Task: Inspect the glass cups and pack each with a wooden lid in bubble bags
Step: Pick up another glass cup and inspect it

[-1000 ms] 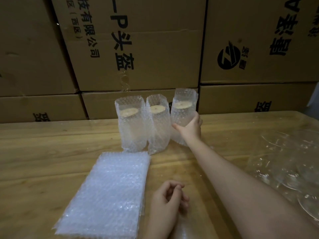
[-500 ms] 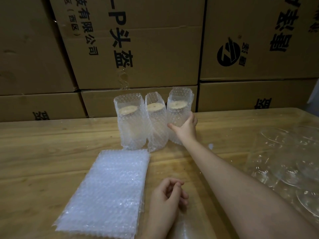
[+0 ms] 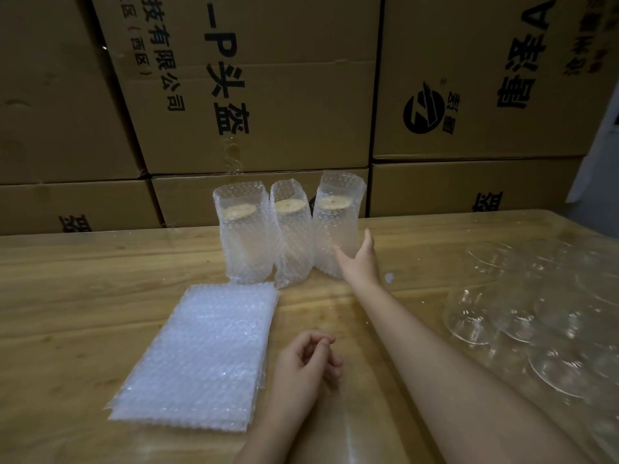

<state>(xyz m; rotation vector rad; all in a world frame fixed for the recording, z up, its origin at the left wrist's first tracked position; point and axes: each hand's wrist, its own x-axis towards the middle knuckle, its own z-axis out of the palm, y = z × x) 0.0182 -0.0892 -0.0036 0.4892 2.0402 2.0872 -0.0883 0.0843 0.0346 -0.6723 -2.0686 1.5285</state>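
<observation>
Three bubble-bagged glass cups stand upright in a row at the back of the wooden table (image 3: 77, 306): the left one (image 3: 243, 246), the middle one (image 3: 292, 249) and the right one (image 3: 335, 229). A round wooden lid (image 3: 333, 202) shows inside each bag's open top. My right hand (image 3: 359, 261) is at the lower right side of the right bagged cup, with thumb and fingers spread and no grip on it. My left hand (image 3: 306, 366) rests loosely curled on the table and holds nothing. A flat stack of bubble bags (image 3: 204, 356) lies to its left.
Several bare glass cups (image 3: 509, 316) lie clustered on the right part of the table, blurred. A wall of stacked cardboard boxes (image 3: 268, 105) stands directly behind the table's far edge. A small white scrap (image 3: 388, 277) lies near my right wrist.
My right hand set the right bagged cup down beside the other two and opened off it. The left hand stayed still.
</observation>
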